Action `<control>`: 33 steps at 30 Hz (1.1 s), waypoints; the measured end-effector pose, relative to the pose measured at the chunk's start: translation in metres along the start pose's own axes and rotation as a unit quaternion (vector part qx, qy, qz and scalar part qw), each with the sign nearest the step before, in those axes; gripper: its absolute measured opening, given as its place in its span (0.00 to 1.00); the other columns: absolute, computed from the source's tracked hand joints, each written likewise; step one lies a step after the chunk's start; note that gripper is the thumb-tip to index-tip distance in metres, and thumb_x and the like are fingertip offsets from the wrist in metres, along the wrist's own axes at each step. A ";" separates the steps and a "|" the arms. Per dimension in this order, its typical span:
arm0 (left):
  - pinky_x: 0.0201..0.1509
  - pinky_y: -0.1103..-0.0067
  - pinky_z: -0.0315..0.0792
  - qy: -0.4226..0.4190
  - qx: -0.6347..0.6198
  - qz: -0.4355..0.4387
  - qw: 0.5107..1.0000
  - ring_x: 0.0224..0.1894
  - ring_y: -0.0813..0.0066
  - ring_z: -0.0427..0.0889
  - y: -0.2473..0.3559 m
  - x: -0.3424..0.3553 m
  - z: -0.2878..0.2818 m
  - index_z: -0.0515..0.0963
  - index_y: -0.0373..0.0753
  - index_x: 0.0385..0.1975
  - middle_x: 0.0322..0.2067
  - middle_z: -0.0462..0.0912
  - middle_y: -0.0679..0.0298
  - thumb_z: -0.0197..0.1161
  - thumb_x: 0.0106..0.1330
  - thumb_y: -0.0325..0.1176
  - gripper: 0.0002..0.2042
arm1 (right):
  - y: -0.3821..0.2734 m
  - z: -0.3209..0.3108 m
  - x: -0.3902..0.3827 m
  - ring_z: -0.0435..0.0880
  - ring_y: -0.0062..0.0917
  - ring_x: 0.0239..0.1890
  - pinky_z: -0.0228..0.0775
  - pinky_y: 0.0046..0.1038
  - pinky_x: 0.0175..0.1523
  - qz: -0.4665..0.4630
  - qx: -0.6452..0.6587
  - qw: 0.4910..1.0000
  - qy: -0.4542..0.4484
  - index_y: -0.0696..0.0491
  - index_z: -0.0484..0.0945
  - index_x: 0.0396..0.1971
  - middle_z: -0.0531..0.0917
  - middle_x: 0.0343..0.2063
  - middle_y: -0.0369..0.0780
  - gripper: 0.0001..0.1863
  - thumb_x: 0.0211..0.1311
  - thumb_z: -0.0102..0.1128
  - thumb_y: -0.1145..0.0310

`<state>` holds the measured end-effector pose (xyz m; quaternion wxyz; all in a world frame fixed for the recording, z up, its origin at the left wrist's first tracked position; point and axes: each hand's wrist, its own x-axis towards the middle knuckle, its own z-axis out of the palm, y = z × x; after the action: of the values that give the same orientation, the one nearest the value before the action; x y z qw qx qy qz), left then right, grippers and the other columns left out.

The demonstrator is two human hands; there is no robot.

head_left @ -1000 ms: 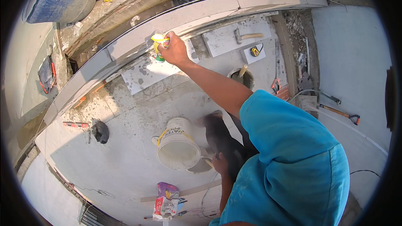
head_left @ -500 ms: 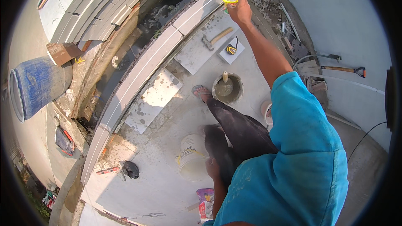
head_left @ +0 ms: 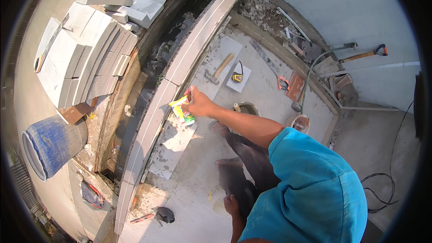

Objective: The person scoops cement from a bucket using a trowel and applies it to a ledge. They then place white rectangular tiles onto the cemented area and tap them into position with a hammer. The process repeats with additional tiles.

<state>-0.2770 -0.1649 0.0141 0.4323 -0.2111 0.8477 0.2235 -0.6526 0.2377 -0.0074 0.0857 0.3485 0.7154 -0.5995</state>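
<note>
My right hand (head_left: 198, 102) is closed around a small plastic cup (head_left: 183, 113) printed in yellow, white and green. The cup is held at the inner edge of a low block wall (head_left: 157, 103) with a taut white line along it, its yellow rim toward the wall. Whatever is inside the cup is hidden. Close against my dark-trousered leg hangs my left hand (head_left: 231, 205), beside a pale bucket (head_left: 220, 207); its fingers are mostly hidden. A light slab (head_left: 168, 157) with grey splashes lies below the cup.
A hammer (head_left: 220, 68) and a tape measure (head_left: 237, 77) lie beyond my right hand. My forearm partly covers a mortar bucket (head_left: 248, 107). Outside the wall run a ditch (head_left: 157, 54), stacked blocks (head_left: 90, 54) and a blue drum (head_left: 54, 144). A handsaw (head_left: 270, 63) lies farther right.
My right hand has brought the cup from the far end of the wall back toward me and left. The view has shifted. My left hand stays by my leg.
</note>
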 end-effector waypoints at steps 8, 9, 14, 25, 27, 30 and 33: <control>0.51 0.61 0.78 0.005 0.015 0.019 1.000 0.45 0.49 0.86 -0.007 0.004 -0.007 0.81 0.34 0.44 0.42 0.87 0.49 0.63 0.65 0.44 0.18 | -0.033 -0.268 0.209 0.81 0.25 0.24 0.70 0.30 0.26 0.108 0.045 0.918 0.380 0.64 0.83 0.34 0.84 0.27 0.41 0.18 0.54 0.72 0.63; 0.51 0.61 0.78 -0.011 -0.002 0.005 1.000 0.45 0.49 0.87 -0.007 -0.003 -0.003 0.81 0.35 0.44 0.42 0.87 0.49 0.63 0.65 0.44 0.18 | -0.037 -0.321 0.215 0.82 0.25 0.27 0.71 0.30 0.27 0.111 -0.026 0.903 0.415 0.65 0.83 0.35 0.85 0.32 0.43 0.21 0.52 0.74 0.61; 0.51 0.62 0.78 -0.015 0.006 -0.021 1.000 0.46 0.50 0.87 -0.010 -0.012 0.011 0.81 0.35 0.45 0.42 0.87 0.49 0.64 0.65 0.45 0.19 | -0.056 -0.372 0.194 0.86 0.41 0.48 0.77 0.37 0.51 0.068 -0.173 0.876 0.445 0.61 0.73 0.55 0.84 0.47 0.52 0.35 0.53 0.73 0.54; 0.51 0.63 0.79 0.013 -0.135 -0.022 0.990 0.44 0.51 0.86 -0.078 -0.063 0.140 0.81 0.37 0.49 0.40 0.86 0.49 0.62 0.67 0.47 0.20 | 0.110 -0.066 0.012 0.83 0.53 0.49 0.75 0.47 0.53 -0.114 -0.282 0.947 0.099 0.52 0.66 0.58 0.82 0.46 0.54 0.31 0.54 0.67 0.66; 0.51 0.60 0.77 -0.031 -0.069 -0.008 0.997 0.46 0.47 0.84 -0.029 -0.086 0.106 0.81 0.35 0.47 0.39 0.86 0.48 0.61 0.67 0.45 0.19 | 0.161 0.005 -0.059 0.83 0.52 0.49 0.75 0.46 0.54 -0.132 -0.313 0.940 -0.023 0.52 0.67 0.59 0.83 0.46 0.53 0.31 0.55 0.67 0.65; 0.58 0.60 0.73 0.014 -0.175 -0.104 0.979 0.53 0.49 0.82 -0.066 -0.101 0.135 0.79 0.36 0.51 0.47 0.84 0.49 0.61 0.69 0.43 0.19 | 0.210 0.095 -0.152 0.85 0.46 0.49 0.76 0.42 0.53 -0.108 -0.257 0.941 -0.191 0.51 0.70 0.58 0.85 0.43 0.48 0.31 0.54 0.69 0.62; 0.60 0.62 0.73 0.047 -0.219 -0.120 0.967 0.56 0.50 0.80 -0.098 -0.125 0.172 0.79 0.37 0.52 0.49 0.84 0.50 0.62 0.69 0.45 0.20 | 0.249 0.177 -0.260 0.85 0.42 0.49 0.76 0.40 0.53 -0.130 -0.298 0.887 -0.327 0.52 0.71 0.57 0.85 0.43 0.48 0.31 0.53 0.70 0.62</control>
<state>-0.0455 -0.1268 0.0079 0.3590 -0.4107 0.7659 0.3403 -0.3627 -0.0183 -0.1126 0.3360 -0.0053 0.8304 -0.4444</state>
